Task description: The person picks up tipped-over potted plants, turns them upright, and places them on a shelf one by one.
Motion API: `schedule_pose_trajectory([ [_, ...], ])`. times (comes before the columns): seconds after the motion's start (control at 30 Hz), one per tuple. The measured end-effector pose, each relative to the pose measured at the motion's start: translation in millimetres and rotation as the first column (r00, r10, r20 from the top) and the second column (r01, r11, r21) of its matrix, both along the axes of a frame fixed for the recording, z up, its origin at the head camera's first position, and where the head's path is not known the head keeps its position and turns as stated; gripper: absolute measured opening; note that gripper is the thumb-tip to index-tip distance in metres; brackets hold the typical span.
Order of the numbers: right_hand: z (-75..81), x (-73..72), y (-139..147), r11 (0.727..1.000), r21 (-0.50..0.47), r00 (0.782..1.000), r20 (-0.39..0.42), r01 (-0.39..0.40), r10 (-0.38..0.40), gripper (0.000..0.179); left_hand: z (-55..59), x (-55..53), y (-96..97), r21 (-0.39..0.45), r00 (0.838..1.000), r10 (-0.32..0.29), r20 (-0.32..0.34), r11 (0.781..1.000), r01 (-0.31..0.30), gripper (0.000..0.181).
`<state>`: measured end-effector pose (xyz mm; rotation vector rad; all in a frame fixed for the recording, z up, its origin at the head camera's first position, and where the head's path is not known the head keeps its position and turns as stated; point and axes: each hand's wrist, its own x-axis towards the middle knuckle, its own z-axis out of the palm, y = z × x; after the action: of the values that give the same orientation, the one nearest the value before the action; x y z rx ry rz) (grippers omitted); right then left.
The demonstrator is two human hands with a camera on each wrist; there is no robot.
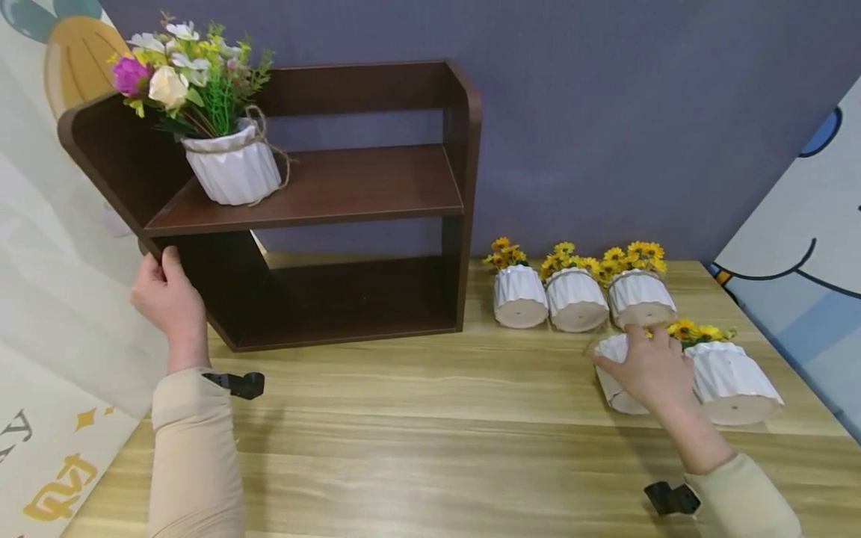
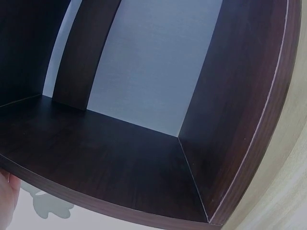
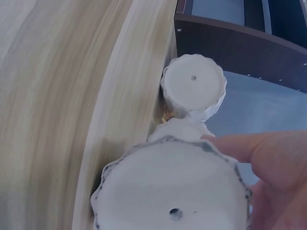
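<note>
Looked barely started tbh: one flower pot point(image 1: 232, 170) stood upright up on the lone shelf point(image 1: 377, 183), while four tipped pots point(image 1: 577, 299) lay on the desk point(image 1: 430, 441) to its right. Hands were well apart, left hand point(image 1: 171, 295) gripping the shelf's left side, right hand point(image 1: 658, 373) clamped round a fifth pot point(image 1: 617, 392), also right of the shelf.

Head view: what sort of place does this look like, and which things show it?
Probably an indoor tabletop display area, perhaps staged: a wood-grain table by a plain wall, holding a dark brown shelf unit and white flowerpots.
</note>
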<state>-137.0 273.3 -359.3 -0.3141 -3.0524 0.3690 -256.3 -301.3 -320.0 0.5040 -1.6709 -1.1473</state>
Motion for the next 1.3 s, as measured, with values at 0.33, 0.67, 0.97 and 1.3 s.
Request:
schedule_pose_trajectory([
  [0.33, 1.3, -2.6, 7, 0.999, -0.020, 0.991, 0.133, 0.031, -0.028, 0.110, -1.8, -1.9, -0.6, -0.003, 1.000, -0.002, 0.002, 1.000, 0.002, 0.024],
  [0.67, -0.7, -2.6, 12, 0.997, -0.072, 0.997, 0.078, -0.007, 0.012, 0.101, -2.9, -3.4, -1.0, -0.008, 1.000, -0.008, 0.000, 1.000, 0.008, 0.027],
  [0.97, 1.5, 3.1, 19, 0.988, -0.149, 0.998, 0.046, -0.029, 0.036, 0.096, -1.2, 0.4, -1.2, -0.003, 1.000, 0.003, 0.007, 1.000, -0.003, 0.027],
  [1.3, 3.9, 5.1, 17, 0.986, -0.166, 0.994, -0.106, -0.033, 0.015, 0.082, 0.1, 0.1, -1.0, -0.007, 1.000, -0.007, 0.020, 1.000, 0.007, 0.027],
])
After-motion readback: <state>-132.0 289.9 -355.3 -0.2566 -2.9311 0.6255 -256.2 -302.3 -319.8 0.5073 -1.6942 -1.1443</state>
